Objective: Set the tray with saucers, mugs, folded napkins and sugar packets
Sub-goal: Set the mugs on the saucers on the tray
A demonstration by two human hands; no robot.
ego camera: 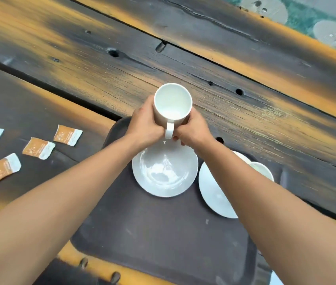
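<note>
A white mug (172,103) is held upright above the far edge of a dark brown tray (163,233), its handle pointing toward me. My left hand (144,126) grips its left side and my right hand (191,130) grips its right side. Just below the mug an empty white saucer (165,171) lies on the tray. A second white saucer (214,194) sits to its right, partly hidden by my right forearm, with the rim of another white mug (263,169) showing behind that arm. Several orange-and-white sugar packets (38,148) lie on the table to the left.
The table (224,68) is made of dark and orange weathered wooden planks with gaps and knot holes. A green patterned floor (317,19) shows past the far right edge. No napkins are in view.
</note>
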